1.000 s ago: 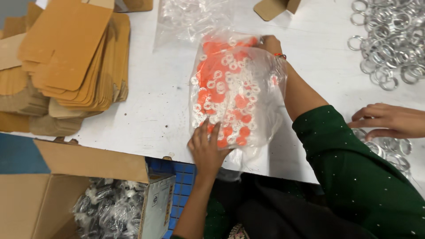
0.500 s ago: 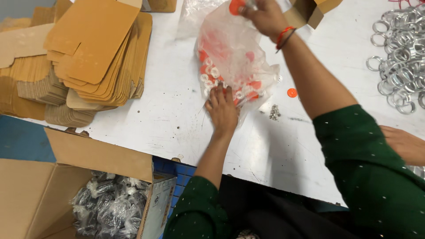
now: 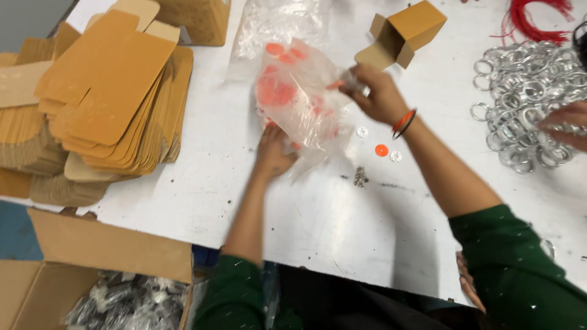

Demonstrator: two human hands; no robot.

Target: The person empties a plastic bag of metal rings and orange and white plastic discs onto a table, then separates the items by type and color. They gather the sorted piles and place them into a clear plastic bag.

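Clear plastic bag (image 3: pixel 302 98) of orange and clear discs, lying on the white table (image 3: pixel 318 226) just in front of the person, its upper end lifted off the surface. The right hand (image 3: pixel 379 95) grips the bag's gathered mouth (fingers closed around the twisted plastic), while the left hand (image 3: pixel 272 153) rests flat on the bag's lower corner, pinning it to the table. Most discs sit inside the bag; one orange disc (image 3: pixel 381 150) and two clear ones (image 3: pixel 396 156) lie loose just beside it, so emptying appears barely begun. Farther out: a small open cardboard box (image 3: pixel 403 33) beyond the right hand, a stack of flat carton blanks (image 3: pixel 104 104) at left, a heap of metal rings (image 3: pixel 526 104) at right, where another person's hand (image 3: pixel 565 122) works.
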